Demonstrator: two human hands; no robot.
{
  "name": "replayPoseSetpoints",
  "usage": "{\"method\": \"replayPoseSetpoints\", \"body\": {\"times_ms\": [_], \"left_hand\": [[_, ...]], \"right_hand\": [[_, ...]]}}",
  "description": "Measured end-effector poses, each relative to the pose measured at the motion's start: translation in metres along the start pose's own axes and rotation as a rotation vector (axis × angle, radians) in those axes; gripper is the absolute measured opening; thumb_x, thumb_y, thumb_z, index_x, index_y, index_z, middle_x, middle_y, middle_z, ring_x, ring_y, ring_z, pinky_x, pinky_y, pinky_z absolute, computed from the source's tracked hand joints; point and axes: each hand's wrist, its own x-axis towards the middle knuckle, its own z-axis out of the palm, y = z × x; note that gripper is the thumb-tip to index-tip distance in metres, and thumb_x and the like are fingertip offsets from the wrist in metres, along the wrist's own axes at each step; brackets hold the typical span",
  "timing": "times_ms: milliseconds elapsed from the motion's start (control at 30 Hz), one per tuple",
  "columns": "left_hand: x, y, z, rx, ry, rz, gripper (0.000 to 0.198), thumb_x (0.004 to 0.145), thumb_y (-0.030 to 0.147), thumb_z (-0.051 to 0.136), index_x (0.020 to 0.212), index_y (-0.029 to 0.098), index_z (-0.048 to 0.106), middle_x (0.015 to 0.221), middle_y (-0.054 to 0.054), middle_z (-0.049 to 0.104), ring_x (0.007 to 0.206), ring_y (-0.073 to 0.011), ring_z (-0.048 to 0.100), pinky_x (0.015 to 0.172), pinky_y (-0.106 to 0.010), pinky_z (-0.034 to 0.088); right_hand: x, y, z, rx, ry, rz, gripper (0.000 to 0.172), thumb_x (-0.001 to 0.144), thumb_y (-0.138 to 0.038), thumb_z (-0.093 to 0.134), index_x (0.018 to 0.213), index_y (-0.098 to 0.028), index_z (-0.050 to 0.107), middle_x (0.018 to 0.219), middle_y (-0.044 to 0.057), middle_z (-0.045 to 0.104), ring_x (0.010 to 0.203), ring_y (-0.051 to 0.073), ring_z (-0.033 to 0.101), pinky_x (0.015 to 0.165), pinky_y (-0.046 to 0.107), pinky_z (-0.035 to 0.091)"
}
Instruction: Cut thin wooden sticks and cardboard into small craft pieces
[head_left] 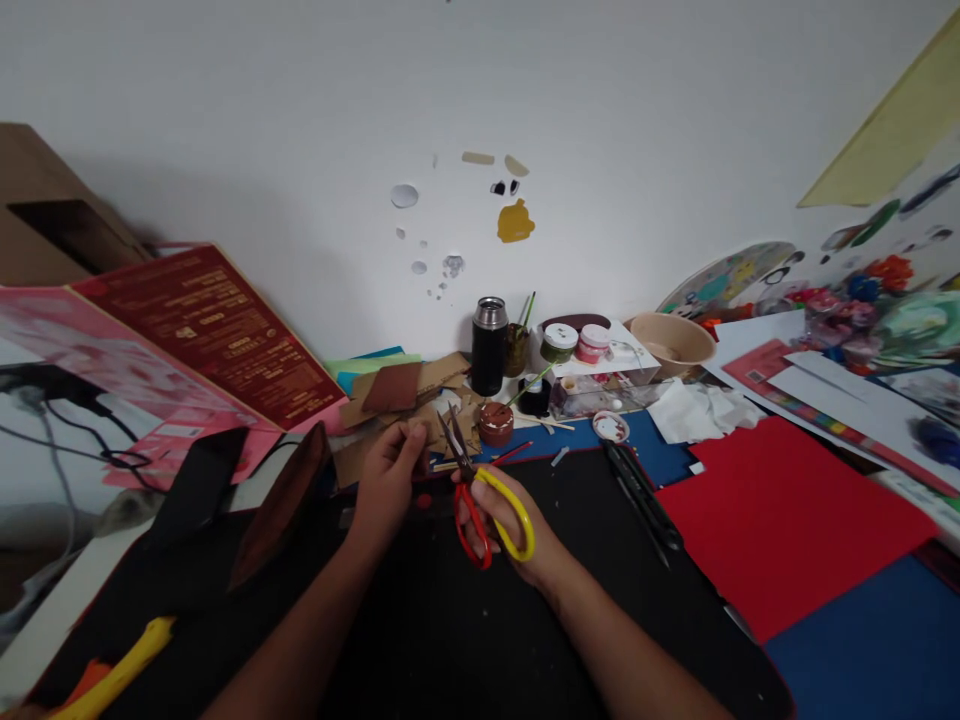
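My right hand point(517, 525) grips a pair of scissors point(466, 470) with one red and one yellow handle loop. The scissor blades point away from me and stand slightly apart. Beside their tips is my left hand point(390, 470), with thumb and fingers pinched together; what they hold, if anything, is too small to make out. Behind both hands lie torn brown cardboard pieces point(442, 378) and a jar of brown paint point(496, 424). Below them spreads a black mat point(450, 640).
A black thermos point(489, 350), paint jars point(559, 342) and a beige bowl point(675, 340) stand along the wall. To the right are red paper point(780, 520), white tissue point(705, 410) and a black cutter point(641, 490). At left sit a brown pointed piece point(277, 510) and a red box point(210, 330).
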Motion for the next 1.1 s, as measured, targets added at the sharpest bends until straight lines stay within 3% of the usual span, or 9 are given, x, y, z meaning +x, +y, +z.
{"method": "replayPoseSetpoints", "body": {"times_ms": [267, 500, 1100], "left_hand": [[-0.001, -0.005, 0.003, -0.009, -0.029, -0.004, 0.046, 0.093, 0.057, 0.061, 0.065, 0.022, 0.052, 0.058, 0.004, 0.051, 0.057, -0.0132, 0.047, 0.058, -0.025, 0.039], [-0.002, -0.001, 0.003, -0.012, -0.049, -0.003, 0.046, 0.091, 0.058, 0.061, 0.066, 0.022, 0.05, 0.056, 0.005, 0.051, 0.054, -0.0127, 0.046, 0.055, -0.024, 0.037], [-0.001, -0.001, 0.002, 0.005, -0.087, -0.034, 0.041, 0.091, 0.053, 0.061, 0.066, 0.023, 0.048, 0.054, 0.005, 0.05, 0.051, -0.0126, 0.045, 0.052, -0.026, 0.036]], "right_hand": [[0.001, 0.011, 0.004, -0.134, 0.033, -0.005, 0.051, 0.086, -0.059, 0.075, 0.113, -0.02, 0.056, 0.071, -0.006, 0.062, 0.036, 0.006, 0.051, 0.035, 0.016, 0.037], [-0.001, 0.01, 0.008, -0.258, 0.082, -0.039, 0.043, 0.085, -0.051, 0.078, 0.109, -0.021, 0.059, 0.072, -0.008, 0.057, 0.036, 0.004, 0.046, 0.034, 0.015, 0.034], [-0.001, 0.011, 0.011, -0.257, 0.121, -0.025, 0.04, 0.084, -0.049, 0.078, 0.103, -0.021, 0.057, 0.066, -0.01, 0.048, 0.033, 0.002, 0.039, 0.03, 0.015, 0.029]]}}
